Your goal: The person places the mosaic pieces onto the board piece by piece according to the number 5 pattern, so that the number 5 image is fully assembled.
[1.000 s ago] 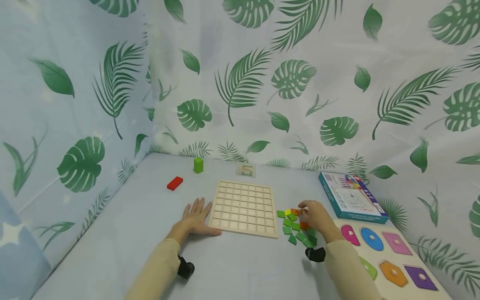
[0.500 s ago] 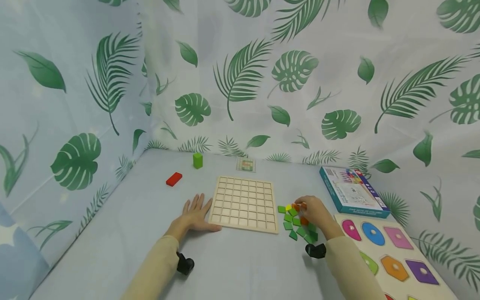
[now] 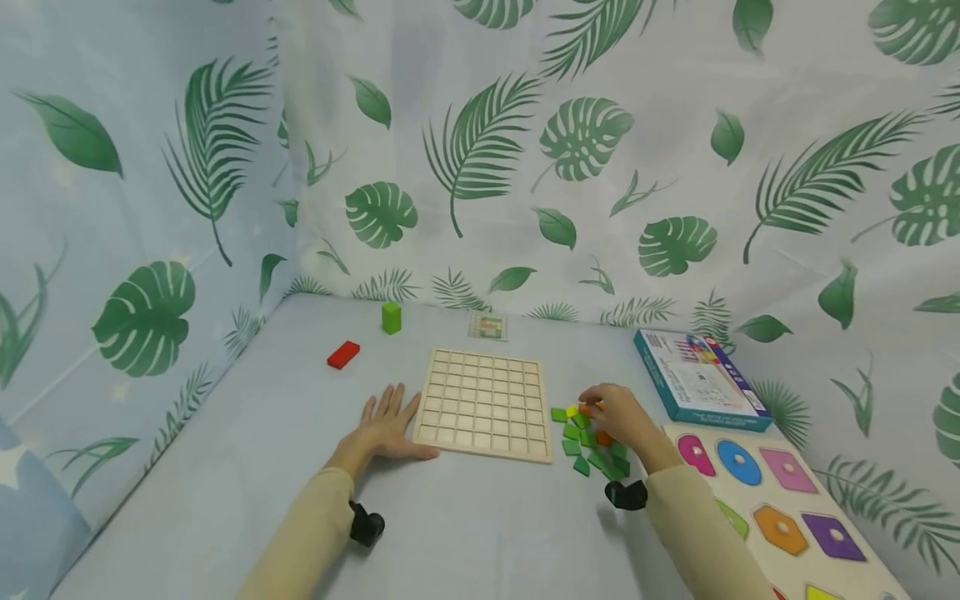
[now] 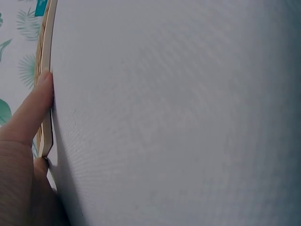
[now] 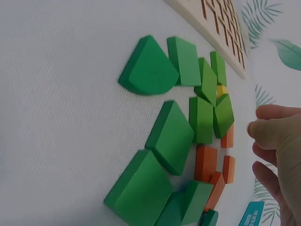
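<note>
My left hand point(image 3: 386, 429) rests flat on the table at the left side of a wooden grid board point(image 3: 483, 408), fingers spread. In the left wrist view, its thumb point(image 4: 35, 106) touches the board's edge. To the right of the board lies a loose cluster of small blocks: several green blocks point(image 5: 150, 68), a few orange blocks point(image 5: 206, 163) and a yellow block point(image 5: 222, 91). My right hand point(image 3: 618, 414) is over the far right side of this cluster, fingers bent and fingertips by an orange block point(image 3: 585, 410). Nothing shows between thumb and fingers in the right wrist view.
A red block point(image 3: 343, 355) and an upright green block point(image 3: 392, 317) stand back left. A small patterned card point(image 3: 488, 326) lies behind the board. At right are a teal-edged box point(image 3: 701, 379) and a knobbed shape puzzle point(image 3: 757, 454). Leaf-print cloth point(image 3: 480, 183) hangs behind.
The right hand has shifted slightly over the far end of the cluster, its fingertips now by the orange block. The left hand stays at the board. The head view has tilted slightly.
</note>
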Tool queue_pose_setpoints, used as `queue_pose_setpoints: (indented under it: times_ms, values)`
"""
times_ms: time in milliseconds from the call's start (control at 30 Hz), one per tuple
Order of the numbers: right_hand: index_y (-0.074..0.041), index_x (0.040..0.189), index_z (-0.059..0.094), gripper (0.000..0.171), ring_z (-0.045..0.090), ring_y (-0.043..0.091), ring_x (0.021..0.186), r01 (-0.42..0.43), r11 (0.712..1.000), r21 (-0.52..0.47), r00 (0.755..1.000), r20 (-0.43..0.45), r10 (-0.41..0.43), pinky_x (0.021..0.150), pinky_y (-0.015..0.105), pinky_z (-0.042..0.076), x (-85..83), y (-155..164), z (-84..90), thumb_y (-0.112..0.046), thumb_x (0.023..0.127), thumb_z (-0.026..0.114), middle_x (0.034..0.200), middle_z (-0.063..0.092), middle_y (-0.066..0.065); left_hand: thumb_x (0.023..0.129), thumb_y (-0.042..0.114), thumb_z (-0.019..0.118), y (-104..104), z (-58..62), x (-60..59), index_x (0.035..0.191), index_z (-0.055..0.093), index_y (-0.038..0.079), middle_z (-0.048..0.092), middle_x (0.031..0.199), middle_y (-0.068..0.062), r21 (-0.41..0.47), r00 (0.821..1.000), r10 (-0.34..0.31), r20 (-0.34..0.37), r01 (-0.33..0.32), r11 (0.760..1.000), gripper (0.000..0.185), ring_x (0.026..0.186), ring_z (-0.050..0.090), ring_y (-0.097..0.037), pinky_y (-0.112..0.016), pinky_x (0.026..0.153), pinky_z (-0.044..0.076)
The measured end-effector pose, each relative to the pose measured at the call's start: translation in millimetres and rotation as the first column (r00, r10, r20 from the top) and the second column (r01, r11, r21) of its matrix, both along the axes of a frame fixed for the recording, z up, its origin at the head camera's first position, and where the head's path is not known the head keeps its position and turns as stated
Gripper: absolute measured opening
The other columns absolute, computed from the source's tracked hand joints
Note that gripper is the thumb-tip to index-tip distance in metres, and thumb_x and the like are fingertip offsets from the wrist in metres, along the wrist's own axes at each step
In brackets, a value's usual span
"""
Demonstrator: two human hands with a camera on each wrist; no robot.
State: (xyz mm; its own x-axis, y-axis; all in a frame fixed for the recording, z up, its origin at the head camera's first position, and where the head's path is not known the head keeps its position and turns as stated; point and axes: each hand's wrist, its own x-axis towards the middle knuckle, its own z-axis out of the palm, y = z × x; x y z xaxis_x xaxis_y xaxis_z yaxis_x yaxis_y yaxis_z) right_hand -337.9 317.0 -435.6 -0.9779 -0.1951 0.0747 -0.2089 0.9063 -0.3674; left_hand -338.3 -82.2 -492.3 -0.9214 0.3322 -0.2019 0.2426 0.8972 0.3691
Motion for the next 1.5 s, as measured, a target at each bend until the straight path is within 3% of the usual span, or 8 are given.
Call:
queue_pose_setpoints:
  times_ms: [233,400,533,667,1000,1267,1500]
  values:
    - [-0.006,0.103,0.069,0.019,0.057,0.025,0.094,0.008,1.0,0.007,0.999,0.036,-0.008,0.088,0.046,0.049,-2.6,-2.7,-2.5,0.001,0.086,0.064,0.099,0.064,0.007,0.069,0.075,0.06,-2.6,21.7,9.5,0.152,0.015,0.011,-0.004,0.156,-0.018,0.043,1.0,0.005,0.018,-0.006,0.999,0.114,0.142,-0.011,-0.031,-0.05,0.111,-0.009]
    - [-0.005,0.1,0.07,0.021,0.054,0.022,0.084,-0.017,0.999,0.048,0.999,0.035,0.015,0.083,0.042,0.051,-1.1,-3.9,-11.5,0.005,0.083,0.063,0.092,0.059,0.006,0.068,0.078,0.057,-2.2,12.9,5.3,0.153,0.012,0.016,-0.007,0.157,-0.015,0.025,1.0,0.005,0.026,-0.005,1.0,0.115,0.142,-0.014,-0.029,-0.049,0.111,-0.01]
    - [-0.004,0.099,0.07,0.02,0.052,0.021,0.081,0.0,1.0,0.029,1.0,0.017,-0.001,0.079,0.04,0.052,1.3,-0.5,-16.8,0.004,0.081,0.065,0.09,0.057,0.006,0.065,0.082,0.055,-1.9,2.2,1.0,0.153,0.012,0.017,-0.006,0.157,-0.015,0.032,1.0,0.001,0.006,-0.001,0.999,0.117,0.142,-0.014,-0.029,-0.05,0.111,-0.009]
    - [-0.004,0.101,0.07,0.019,0.051,0.021,0.081,0.018,1.0,0.005,1.0,0.022,-0.018,0.078,0.038,0.051,0.9,4.4,-18.5,-0.002,0.082,0.07,0.089,0.056,0.005,0.065,0.082,0.055,-1.8,-1.0,-2.0,0.153,0.012,0.018,-0.006,0.157,-0.014,0.038,1.0,0.006,-0.004,-0.006,0.999,0.117,0.142,-0.014,-0.029,-0.049,0.11,-0.009]
    - [-0.003,0.097,0.069,0.014,0.052,0.022,0.084,-0.003,1.0,-0.017,0.998,0.07,0.004,0.078,0.039,0.052,-4.2,5.5,-8.6,-0.007,0.083,0.069,0.094,0.056,0.007,0.067,0.079,0.057,-1.0,2.1,1.5,0.153,0.015,0.016,-0.004,0.157,-0.016,0.033,1.0,0.005,-0.012,-0.004,0.999,0.115,0.142,-0.012,-0.031,-0.05,0.111,-0.008]
    - [-0.003,0.099,0.066,0.015,0.056,0.022,0.088,-0.051,0.997,-0.059,0.999,0.007,0.052,0.079,0.041,0.051,-16.9,-21.6,-10.6,-0.006,0.085,0.065,0.094,0.062,0.006,0.07,0.071,0.062,-1.1,22.5,15.5,0.151,0.02,0.01,0.002,0.156,-0.02,0.055,1.0,0.001,0.002,-0.001,0.998,0.11,0.142,-0.006,-0.034,-0.052,0.111,-0.004]
    - [-0.001,0.099,0.066,0.016,0.057,0.022,0.087,-0.14,0.989,-0.035,0.985,-0.109,0.136,0.076,0.037,0.051,-33.9,-45.1,-7.7,-0.005,0.085,0.069,0.093,0.062,0.007,0.064,0.079,0.059,-3.0,0.1,5.4,0.152,0.019,0.014,0.0,0.156,-0.018,0.088,0.999,0.011,-0.035,-0.008,0.996,0.117,0.142,-0.01,-0.032,-0.051,0.111,-0.007]
